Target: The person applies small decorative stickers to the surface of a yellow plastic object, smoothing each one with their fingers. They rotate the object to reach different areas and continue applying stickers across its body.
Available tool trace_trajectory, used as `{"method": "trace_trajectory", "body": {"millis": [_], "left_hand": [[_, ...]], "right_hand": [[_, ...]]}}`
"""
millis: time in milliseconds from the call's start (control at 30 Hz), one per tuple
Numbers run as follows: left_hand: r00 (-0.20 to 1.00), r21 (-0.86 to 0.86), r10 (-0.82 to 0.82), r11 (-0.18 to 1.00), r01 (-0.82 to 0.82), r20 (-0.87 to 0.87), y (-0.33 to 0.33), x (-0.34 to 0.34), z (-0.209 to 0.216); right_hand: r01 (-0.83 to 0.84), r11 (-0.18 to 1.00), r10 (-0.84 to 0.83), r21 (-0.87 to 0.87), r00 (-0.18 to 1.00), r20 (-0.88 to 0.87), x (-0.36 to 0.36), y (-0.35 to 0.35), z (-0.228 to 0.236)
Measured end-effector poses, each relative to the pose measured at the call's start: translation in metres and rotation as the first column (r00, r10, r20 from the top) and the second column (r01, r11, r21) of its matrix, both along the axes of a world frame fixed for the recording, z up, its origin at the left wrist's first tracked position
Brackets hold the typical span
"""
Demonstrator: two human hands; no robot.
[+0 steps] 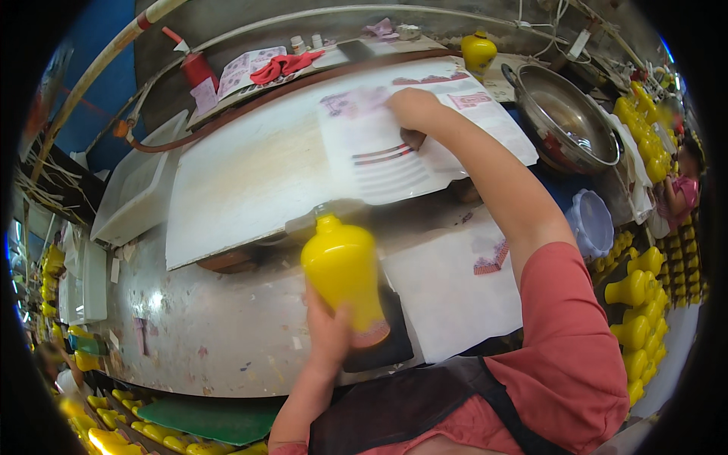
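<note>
Grey wall, blue panel, speckled metal worktable

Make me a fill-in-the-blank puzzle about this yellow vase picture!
1. The person's left hand holds a glossy yellow round-shouldered vase, its narrow neck pointing ____ the person's body.
2. Compared with the left hand, the right hand is ____ from the body.
3. The round shiny metal pan is on the ____ side of the flat white rectangular board.
4. The crumpled cloth beyond the board is coloured ____.

Missing words: away from; farther; right; red.
</note>
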State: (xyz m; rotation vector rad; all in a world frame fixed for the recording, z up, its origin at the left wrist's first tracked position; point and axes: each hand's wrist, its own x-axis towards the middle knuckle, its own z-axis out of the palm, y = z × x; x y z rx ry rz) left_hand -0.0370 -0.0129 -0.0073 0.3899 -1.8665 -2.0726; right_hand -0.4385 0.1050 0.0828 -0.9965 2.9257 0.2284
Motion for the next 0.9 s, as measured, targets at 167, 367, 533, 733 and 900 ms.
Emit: {"method": "trace_trajectory", "body": {"millis": [167,367,533,733,900], "left_hand": [[1.0,-0.021,0.003,1.0,-0.003,0.004,0.001,0.0,0.007],[1.0,0.016,-0.003,1.0,0.003,-0.007,0.002,0.001,0.009],[1.0,0.048,-0.021,0.999,0.022,-0.021,0.001,0.0,0.005],[0.996,0.025,0.006,1.0,-0.004,-0.085,-0.001,-0.003,-0.001],[0.998,0.058,0.006,0.998,-0.002,-0.064,-0.001,-0.001,0.005]], "right_hand": [[0.033,0.999,-0.031,0.026,0.997,-0.071,0.017,0.017,0.017],[0.097,0.994,-0.099,0.045,0.993,0.063,0.076,0.07,0.027],[0.109,0.993,-0.114,0.045,0.987,0.11,0.139,0.109,0.028],[-0.086,0.929,0.001,-0.36,0.974,-0.227,0.163,0.121,0.008],[-0.029,0.955,-0.031,-0.296,0.98,-0.197,0.188,0.117,-0.02]]}}
